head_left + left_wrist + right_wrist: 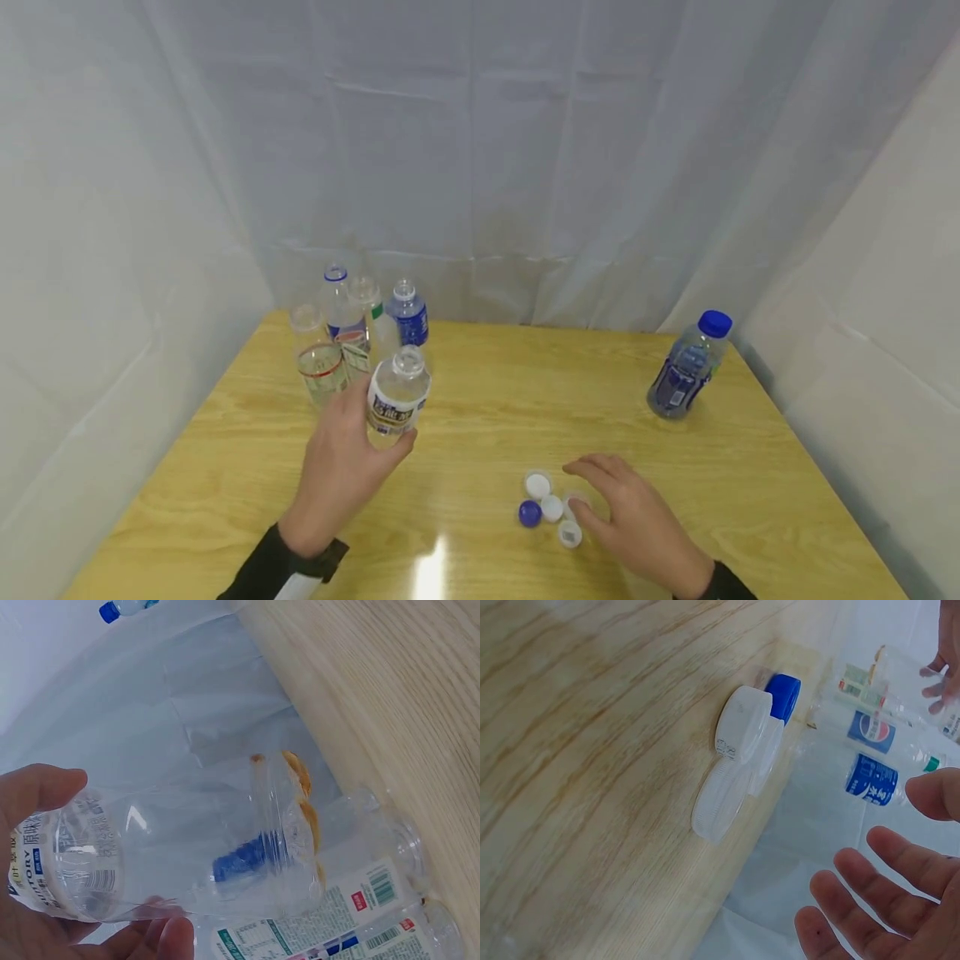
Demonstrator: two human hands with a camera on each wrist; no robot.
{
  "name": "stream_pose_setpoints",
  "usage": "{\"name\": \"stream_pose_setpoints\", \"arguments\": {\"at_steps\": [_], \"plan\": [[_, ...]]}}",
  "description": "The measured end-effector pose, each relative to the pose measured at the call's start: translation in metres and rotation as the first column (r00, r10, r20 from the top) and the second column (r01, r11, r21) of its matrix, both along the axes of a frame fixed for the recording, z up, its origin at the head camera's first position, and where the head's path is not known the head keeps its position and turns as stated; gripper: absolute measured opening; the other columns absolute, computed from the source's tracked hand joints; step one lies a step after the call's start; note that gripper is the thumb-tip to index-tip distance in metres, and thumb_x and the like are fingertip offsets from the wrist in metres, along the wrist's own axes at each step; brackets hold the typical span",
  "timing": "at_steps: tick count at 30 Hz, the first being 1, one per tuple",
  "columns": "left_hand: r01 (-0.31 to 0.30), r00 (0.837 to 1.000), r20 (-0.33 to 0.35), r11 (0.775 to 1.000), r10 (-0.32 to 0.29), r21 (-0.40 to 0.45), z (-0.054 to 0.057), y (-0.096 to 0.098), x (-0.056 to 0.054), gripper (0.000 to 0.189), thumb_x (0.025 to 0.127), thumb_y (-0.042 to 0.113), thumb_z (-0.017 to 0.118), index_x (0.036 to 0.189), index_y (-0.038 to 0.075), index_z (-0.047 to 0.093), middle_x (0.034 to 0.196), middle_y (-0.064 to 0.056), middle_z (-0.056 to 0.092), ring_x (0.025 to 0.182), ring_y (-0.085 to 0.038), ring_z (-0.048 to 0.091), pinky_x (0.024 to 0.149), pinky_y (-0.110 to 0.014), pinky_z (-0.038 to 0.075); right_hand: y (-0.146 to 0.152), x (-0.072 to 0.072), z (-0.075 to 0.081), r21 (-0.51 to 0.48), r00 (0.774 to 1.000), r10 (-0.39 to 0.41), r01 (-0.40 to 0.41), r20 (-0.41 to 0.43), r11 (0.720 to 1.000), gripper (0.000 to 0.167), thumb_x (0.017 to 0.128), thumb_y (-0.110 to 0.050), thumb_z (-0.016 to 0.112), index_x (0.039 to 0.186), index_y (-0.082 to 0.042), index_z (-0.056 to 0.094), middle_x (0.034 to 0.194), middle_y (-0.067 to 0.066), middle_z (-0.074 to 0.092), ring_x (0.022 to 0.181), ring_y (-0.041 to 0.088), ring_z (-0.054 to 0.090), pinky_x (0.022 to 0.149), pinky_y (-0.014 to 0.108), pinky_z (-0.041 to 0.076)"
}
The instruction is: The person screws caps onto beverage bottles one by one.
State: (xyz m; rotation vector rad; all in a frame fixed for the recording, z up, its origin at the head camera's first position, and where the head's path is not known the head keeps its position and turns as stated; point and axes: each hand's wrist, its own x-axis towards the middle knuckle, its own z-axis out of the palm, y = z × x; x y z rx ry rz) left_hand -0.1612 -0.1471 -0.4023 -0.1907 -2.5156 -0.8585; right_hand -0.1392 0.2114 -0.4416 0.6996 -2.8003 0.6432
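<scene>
My left hand (341, 462) grips a clear plastic bottle (400, 396) with a white-and-dark label and an uncapped neck. In the left wrist view the bottle (202, 847) looks empty, its thumb and fingers around the labelled part. It is raised in front of a group of uncapped bottles. Over at the front right, my right hand (637, 521) hovers with spread fingers by a cluster of caps and holds nothing. Several white caps (537, 485) and one blue cap (529, 513) lie there on the wood; the right thumb overlaps one of them in the head view.
Several uncapped bottles stand at the back left, among them a blue-labelled one (412, 325) and one with a Pepsi label (871, 731). A bottle with a blue cap (682, 375) stands at the right. Pale curtains (480, 167) enclose the wooden table (525, 400).
</scene>
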Motion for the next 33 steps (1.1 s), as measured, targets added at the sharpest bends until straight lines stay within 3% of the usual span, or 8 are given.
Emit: {"name": "stream_pose_setpoints", "arguments": {"at_steps": [6, 13, 23, 33], "plan": [[0.012, 1.000, 0.016, 1.000, -0.012, -0.015, 0.004, 0.011, 0.007, 0.086, 0.071, 0.033, 0.090, 0.141, 0.004, 0.049, 0.119, -0.017, 0.062, 0.106, -0.034, 0.061, 0.082, -0.054, 0.056, 0.000, 0.001, -0.001, 0.026, 1.000, 0.000, 0.000, 0.007, 1.000, 0.034, 0.091, -0.030, 0.075, 0.124, -0.024, 0.067, 0.120, -0.008, 0.065, 0.113, 0.012, 0.062, 0.091, 0.039, 0.057], [0.035, 0.999, -0.032, 0.998, -0.037, -0.058, 0.002, 0.021, 0.012, 0.087, 0.068, 0.034, 0.092, 0.140, 0.009, 0.050, 0.112, -0.010, 0.064, 0.101, -0.027, 0.060, 0.075, -0.045, 0.056, 0.002, 0.005, 0.000, 0.046, 0.998, 0.022, -0.024, 0.051, 0.999, 0.034, 0.089, -0.030, 0.077, 0.121, -0.021, 0.070, 0.116, -0.008, 0.065, 0.109, 0.011, 0.063, 0.087, 0.038, 0.058], [0.105, 0.993, -0.041, 0.991, -0.109, -0.083, 0.002, 0.037, 0.026, 0.083, 0.067, 0.035, 0.091, 0.137, 0.012, 0.052, 0.114, -0.005, 0.064, 0.105, -0.021, 0.058, 0.079, -0.038, 0.056, 0.005, 0.007, -0.001, 0.060, 0.996, 0.063, -0.067, 0.066, 0.996, 0.033, 0.088, -0.028, 0.077, 0.119, -0.020, 0.070, 0.112, -0.011, 0.063, 0.100, 0.006, 0.061, 0.081, 0.032, 0.057], [0.112, 0.993, -0.030, 0.989, -0.115, -0.093, -0.001, 0.043, 0.031, 0.084, 0.066, 0.035, 0.092, 0.137, 0.013, 0.053, 0.112, -0.001, 0.064, 0.101, -0.015, 0.057, 0.079, -0.035, 0.055, 0.003, 0.010, -0.001, 0.043, 0.970, 0.113, -0.125, 0.216, 0.991, 0.034, 0.088, -0.030, 0.077, 0.119, -0.019, 0.071, 0.114, -0.007, 0.064, 0.104, 0.012, 0.063, 0.086, 0.036, 0.058]]}}
